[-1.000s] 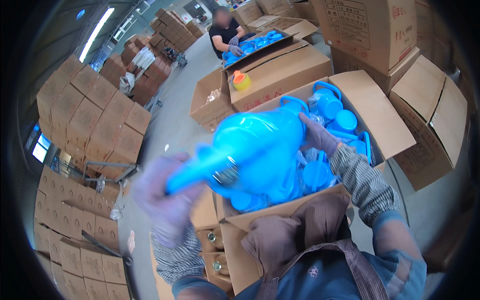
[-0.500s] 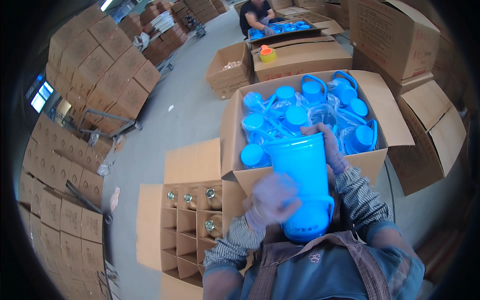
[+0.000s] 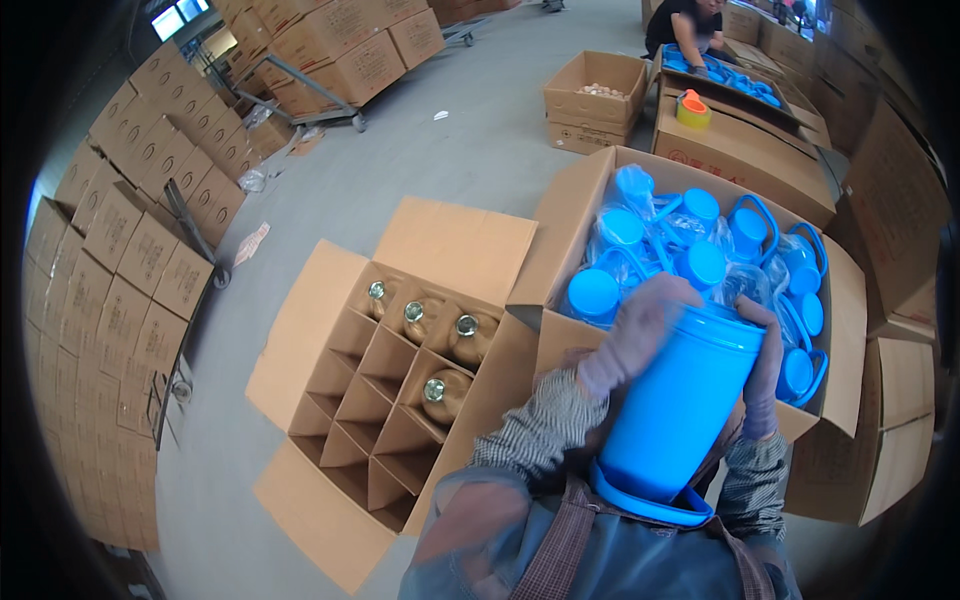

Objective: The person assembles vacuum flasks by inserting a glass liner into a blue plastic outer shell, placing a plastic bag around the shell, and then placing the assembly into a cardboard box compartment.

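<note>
Upright against my body leans a blue plastic thermos casing (image 3: 685,410), its wide rim away from me and its looped handle (image 3: 650,508) down by my apron. My right hand (image 3: 762,365), in a greyish glove, curls round the right side of the rim. My gloved left hand (image 3: 645,330), a little blurred, grips the rim on the left. Just beyond, an open carton (image 3: 590,345) holds several blue lidded pieces with handles, some wrapped in clear plastic. To my left a divided carton (image 3: 300,375) has several shiny glass bottles (image 3: 437,392) in its far and right-hand compartments.
Behind the blue pieces, a closed carton (image 3: 740,165) bears an orange and yellow tape roll (image 3: 692,112). A co-worker (image 3: 685,30) bends over a tray of blue parts. A small open carton (image 3: 600,95) stands nearby. Stacked cartons (image 3: 120,290) line the left; others crowd the right.
My view has turned left, so things shift rightward. My left hand has gone from beside the casing's lower part up to its rim. The casing's handle end is now nearer my body.
</note>
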`<move>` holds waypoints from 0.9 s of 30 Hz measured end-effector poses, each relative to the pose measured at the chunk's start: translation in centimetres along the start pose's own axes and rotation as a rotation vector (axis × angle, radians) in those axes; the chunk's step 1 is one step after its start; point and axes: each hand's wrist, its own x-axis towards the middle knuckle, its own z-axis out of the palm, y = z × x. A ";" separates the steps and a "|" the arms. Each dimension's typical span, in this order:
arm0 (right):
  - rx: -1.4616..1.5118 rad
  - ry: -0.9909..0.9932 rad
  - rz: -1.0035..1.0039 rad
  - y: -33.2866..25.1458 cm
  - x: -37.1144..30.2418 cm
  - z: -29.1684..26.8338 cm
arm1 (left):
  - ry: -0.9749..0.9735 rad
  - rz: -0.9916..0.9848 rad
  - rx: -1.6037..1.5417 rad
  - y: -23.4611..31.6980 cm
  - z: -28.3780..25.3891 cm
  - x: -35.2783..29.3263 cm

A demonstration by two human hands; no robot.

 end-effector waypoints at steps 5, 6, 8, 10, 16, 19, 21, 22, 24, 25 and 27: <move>-0.149 0.049 -0.018 -3.3 0.9 4.2 | 0.204 0.114 0.005 0.8 -2.3 -0.9; -0.097 0.062 -0.063 -4.8 0.0 6.4 | 0.328 0.010 -0.175 -2.6 -2.8 -1.0; -0.670 -0.132 -0.631 -6.9 0.2 4.9 | 0.345 -0.072 -0.202 -2.5 0.0 0.1; -0.532 -0.020 -0.116 -1.1 0.4 -0.8 | 0.094 -0.002 -0.186 3.3 0.1 -0.6; -0.298 0.017 -0.375 -5.4 -0.6 1.5 | 0.253 -0.343 0.316 -2.2 -2.0 -0.9; -0.177 0.111 -0.083 -0.2 -0.8 -0.9 | 0.225 -0.025 0.130 -8.0 -7.2 -4.9; -0.210 0.033 -0.225 -1.5 -0.1 -1.7 | 0.282 0.063 -0.267 -7.4 -6.8 -2.8; -0.214 -0.058 -0.403 -3.1 0.1 -1.2 | 0.258 -0.133 -0.052 -6.3 -4.8 -2.4; 0.006 -0.084 -0.132 -2.4 0.3 0.0 | 0.236 0.323 0.444 2.6 0.5 2.7; -0.002 0.001 -0.108 -0.4 0.4 -0.9 | 0.151 0.095 0.262 4.1 0.4 2.7; -0.019 0.151 -0.082 2.7 1.5 -2.8 | -0.009 -0.336 -0.098 5.6 -1.0 3.1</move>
